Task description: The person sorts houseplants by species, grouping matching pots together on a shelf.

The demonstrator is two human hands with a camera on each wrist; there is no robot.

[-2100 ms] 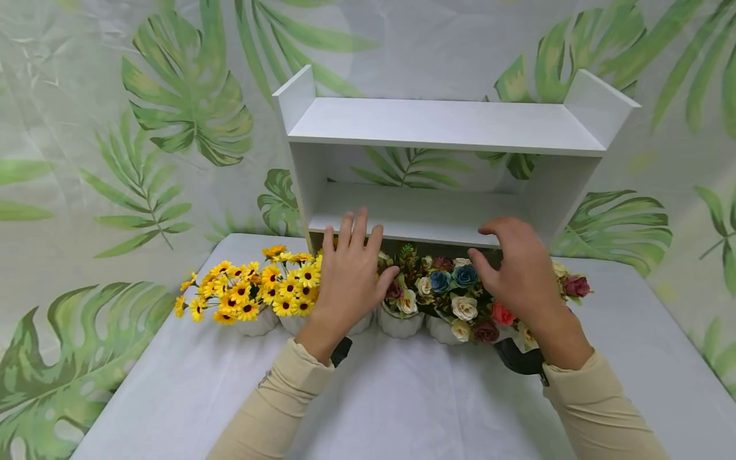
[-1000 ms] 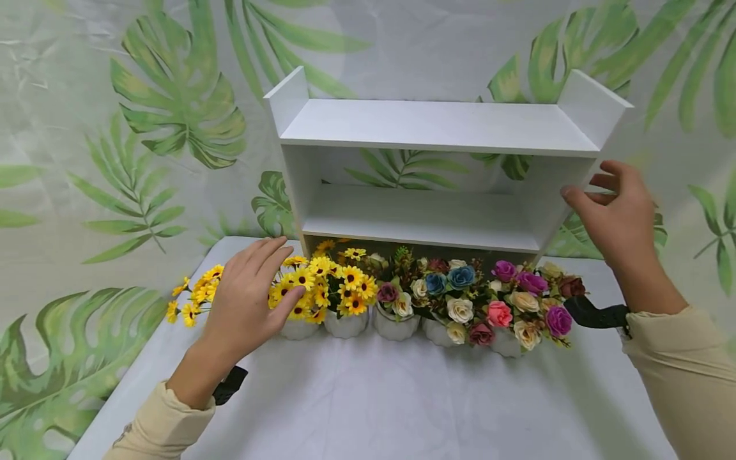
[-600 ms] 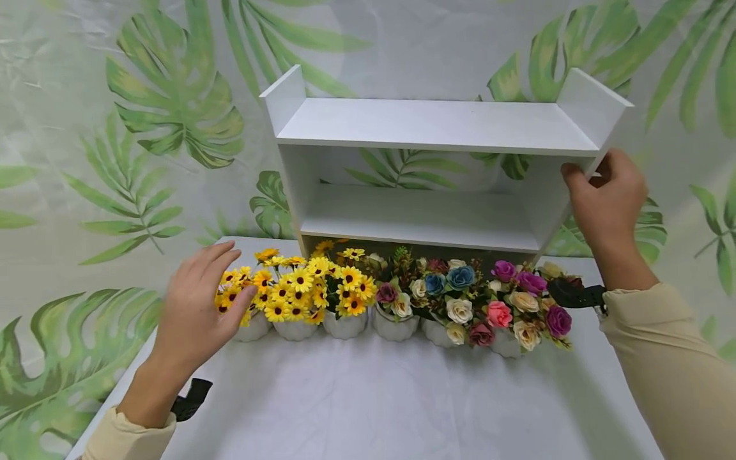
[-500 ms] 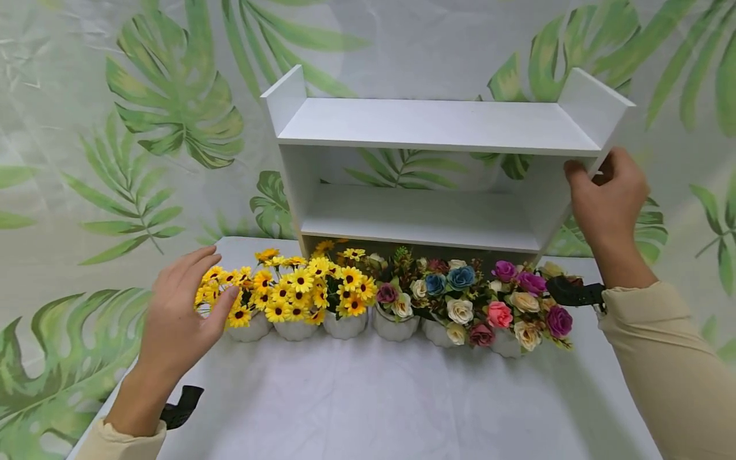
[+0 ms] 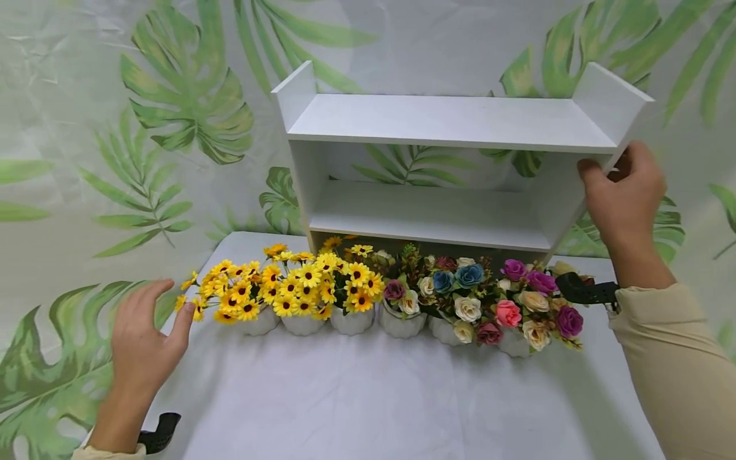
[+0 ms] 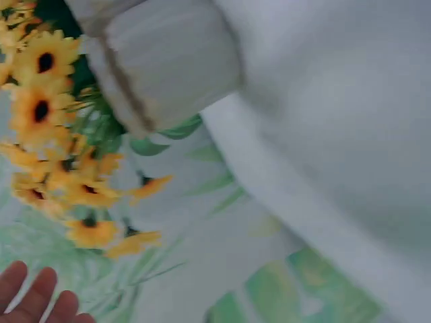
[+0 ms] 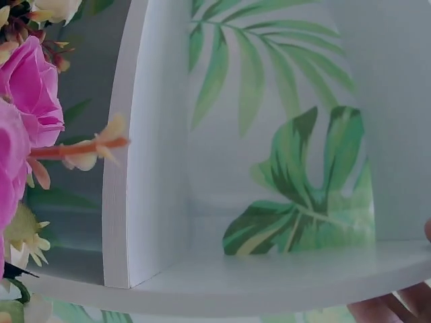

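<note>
A white shelf unit [image 5: 425, 214] stands at the back of the table. My right hand [image 5: 627, 198] grips the front edge of its right side panel, thumb inside and fingers outside; in the right wrist view the fingertips [image 7: 390, 309] show at the panel's outer side. My left hand [image 5: 144, 345] is off to the left, fingers spread and holding nothing, beside the yellow daisy-like flowers [image 5: 230, 291]. These flowers fill several white pots [image 5: 352, 321] on the left. Roses in mixed colours [image 5: 468, 308] stand in white pots on the right. The pots partly hide the shelf's bottom level.
A white cloth covers the table [image 5: 368, 396], whose left edge runs below my left hand. Behind everything hangs a leaf-patterned backdrop [image 5: 190, 96]. The shelf has an upper board [image 5: 448, 120] with raised ends.
My right hand has moved from above the roses to the shelf's right panel and taken hold of it. My left hand has moved left, away from the flowers. The shelf's right end has shifted slightly right.
</note>
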